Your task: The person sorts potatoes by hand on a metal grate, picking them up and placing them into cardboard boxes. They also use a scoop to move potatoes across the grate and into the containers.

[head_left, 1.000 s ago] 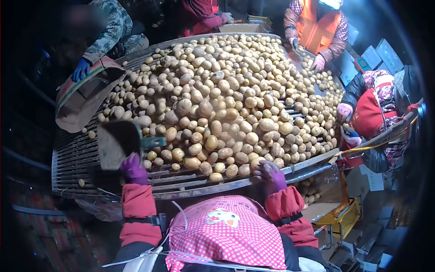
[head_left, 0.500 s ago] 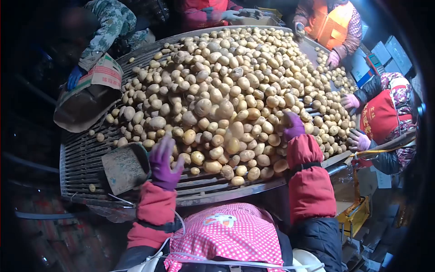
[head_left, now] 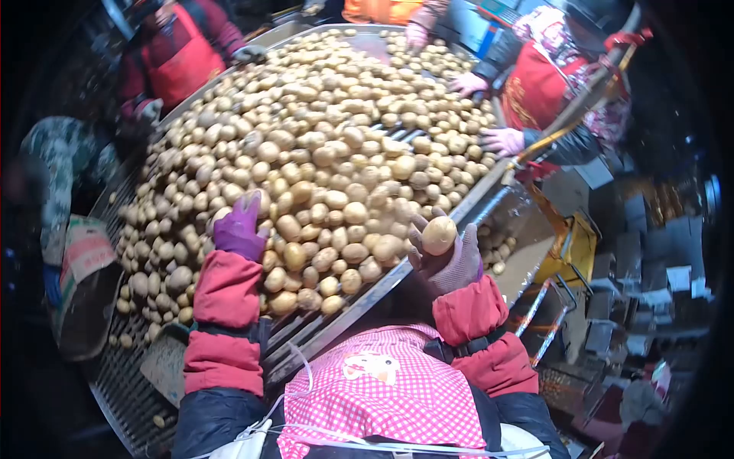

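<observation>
A large heap of potatoes (head_left: 321, 153) covers the slatted metal table (head_left: 306, 325). My left hand (head_left: 241, 227), in a purple glove, rests at the near side of the heap, its fingers curled among the potatoes; what they hold, if anything, is hidden. Beyond the table's near right edge, my right hand (head_left: 451, 260) is turned palm up with a single potato (head_left: 439, 236) in it. Both forearms wear red sleeve covers.
Co-workers stand round the table: one in a red apron (head_left: 180, 57), one in a red vest (head_left: 535, 88) with hands on the heap. An open sack (head_left: 88, 291) and a scoop (head_left: 164, 366) are at left. A yellow crate (head_left: 569, 249) stands at right.
The view has swung to the right. My right hand has left the heap and turned palm up with a potato. My left hand now reaches into the potatoes.
</observation>
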### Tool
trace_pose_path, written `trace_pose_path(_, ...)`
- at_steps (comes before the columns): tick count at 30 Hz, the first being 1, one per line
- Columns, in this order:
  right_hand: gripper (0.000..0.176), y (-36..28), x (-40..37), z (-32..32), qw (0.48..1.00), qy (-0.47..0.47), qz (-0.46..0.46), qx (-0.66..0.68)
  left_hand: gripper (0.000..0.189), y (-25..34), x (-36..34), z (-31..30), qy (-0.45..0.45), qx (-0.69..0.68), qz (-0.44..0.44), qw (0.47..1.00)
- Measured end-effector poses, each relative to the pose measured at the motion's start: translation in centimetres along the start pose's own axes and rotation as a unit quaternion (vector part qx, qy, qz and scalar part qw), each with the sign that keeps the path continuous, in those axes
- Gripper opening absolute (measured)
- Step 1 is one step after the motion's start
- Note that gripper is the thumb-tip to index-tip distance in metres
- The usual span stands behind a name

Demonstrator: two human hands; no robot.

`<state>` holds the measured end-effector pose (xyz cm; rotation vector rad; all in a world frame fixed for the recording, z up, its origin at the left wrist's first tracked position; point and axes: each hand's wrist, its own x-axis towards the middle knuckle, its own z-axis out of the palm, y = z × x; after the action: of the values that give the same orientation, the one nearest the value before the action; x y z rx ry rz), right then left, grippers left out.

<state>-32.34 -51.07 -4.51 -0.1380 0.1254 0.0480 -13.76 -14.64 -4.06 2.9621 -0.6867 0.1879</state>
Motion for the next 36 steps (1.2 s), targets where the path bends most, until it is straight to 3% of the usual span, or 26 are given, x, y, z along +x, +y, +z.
trace_pose_path(1, 0.069, -1.0, -1.5, 0.0, 0.999, 0.044, -0.031, -0.005, 0.082, 1.0, 1.3, -0.2, -0.088, 0.045, -0.057, 0.993)
trace_pose_path(2, 0.065, -2.0, -2.7, -0.1, 0.994, 0.088, -0.059, -0.007, 0.086, 0.9, 2.0, 0.8, -0.075, 0.045, -0.046, 0.995)
trace_pose_path(4, 0.062, -4.1, -5.0, -2.2, 0.989, 0.103, -0.107, 0.004, 0.079, 2.4, 3.7, 0.6, -0.128, 0.065, -0.073, 0.987)
trace_pose_path(6, 0.057, -5.7, -6.7, -3.2, 0.977, 0.152, -0.151, 0.008, 0.068, 2.0, 4.9, 1.7, -0.037, 0.016, -0.048, 0.998)
trace_pose_path(8, 0.058, -8.7, -9.3, -7.7, 0.976, 0.148, -0.139, -0.077, 0.060, 2.1, 5.0, 1.9, 0.009, -0.072, -0.061, 0.995)
trace_pose_path(10, 0.059, -10.8, -11.5, -9.3, 0.969, 0.191, -0.122, -0.098, 0.058, 1.3, 5.0, 5.9, 0.153, -0.257, 0.004, 0.954)
trace_pose_path(12, 0.052, -12.8, -12.9, -12.6, 0.956, 0.235, -0.128, -0.119, 0.053, 9.1, 4.1, 4.5, 0.170, -0.530, -0.042, 0.830)
trace_pose_path(14, 0.045, -13.4, -12.4, -11.1, 0.950, 0.277, -0.129, -0.059, 0.056, 15.6, 3.8, 3.6, -0.006, -0.714, -0.108, 0.692)
trace_pose_path(16, 0.041, -12.6, -11.1, -9.4, 0.939, 0.265, -0.159, -0.154, 0.075, 21.6, 2.6, 3.0, -0.161, -0.782, -0.121, 0.589)
trace_pose_path(18, 0.039, -12.4, -9.7, -7.7, 0.929, 0.247, -0.152, -0.232, 0.083, 26.6, 1.6, 0.9, -0.213, -0.810, -0.123, 0.532)
trace_pose_path(20, 0.033, -13.2, -8.7, -6.7, 0.945, 0.257, -0.058, -0.192, 0.088, 29.0, 1.5, 1.5, -0.241, -0.826, -0.144, 0.490)
trace_pose_path(22, 0.024, -13.3, -8.3, -5.8, 0.936, 0.302, -0.026, -0.177, 0.078, 29.5, 1.5, 1.3, -0.280, -0.863, -0.160, 0.390)
trace_pose_path(23, 0.031, -13.5, -8.5, -6.2, 0.938, 0.283, -0.022, -0.198, 0.073, 29.7, 1.7, 1.2, -0.298, -0.877, -0.166, 0.339)
trace_pose_path(26, 0.053, -14.6, -9.5, -7.2, 0.940, 0.194, -0.010, -0.281, 0.054, 32.0, 2.5, 4.3, -0.267, -0.794, -0.028, 0.546)
trace_pose_path(27, 0.059, -14.7, -9.3, -6.7, 0.938, 0.144, 0.000, -0.316, 0.061, 34.2, 1.9, -0.8, -0.221, -0.768, -0.052, 0.599)
trace_pose_path(28, 0.066, -14.5, -9.1, -6.3, 0.932, 0.094, 0.008, -0.350, 0.076, 35.0, 1.5, 0.2, -0.226, -0.750, -0.042, 0.621)
trace_pose_path(30, 0.079, -13.1, -7.9, -6.1, 0.960, 0.009, 0.007, -0.278, 0.086, 36.5, 1.8, 0.7, -0.244, -0.630, 0.104, 0.730)
trace_pose_path(31, 0.084, -12.6, -7.6, -6.4, 0.970, -0.030, 0.013, -0.239, 0.092, 37.2, 2.1, 0.0, -0.207, -0.506, 0.221, 0.807)
trace_pose_path(35, 0.078, -13.3, -10.5, -7.8, 0.972, 0.068, -0.126, -0.188, 0.092, 39.5, 2.0, 0.0, -0.205, -0.505, 0.289, 0.786)
trace_pose_path(36, 0.074, -13.9, -11.9, -7.9, 0.970, 0.072, -0.158, -0.172, 0.089, 39.8, 2.1, -0.8, -0.261, -0.546, 0.239, 0.759)
